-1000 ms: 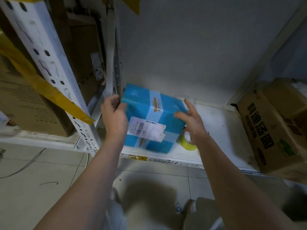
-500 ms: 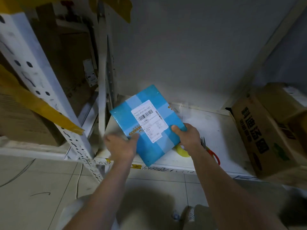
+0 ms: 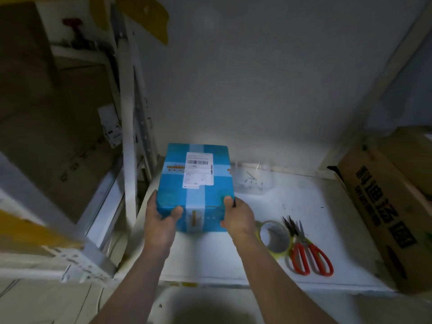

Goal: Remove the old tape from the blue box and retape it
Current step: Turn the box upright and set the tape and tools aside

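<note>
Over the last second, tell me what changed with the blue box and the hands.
The blue box was turned label-up and squared on the white shelf. Left hand and right hand shifted to grip its near corners. The tape roll stayed put.

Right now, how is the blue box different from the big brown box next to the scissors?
The blue box is smaller and bright blue; the brown box is bigger and plain cardboard. The blue box has pale tape crossing it and a white barcode label; the brown box shows big dark printed characters. The left hand and right hand grip the blue box; nobody touches the brown box. Both are at the white shelf.
</note>
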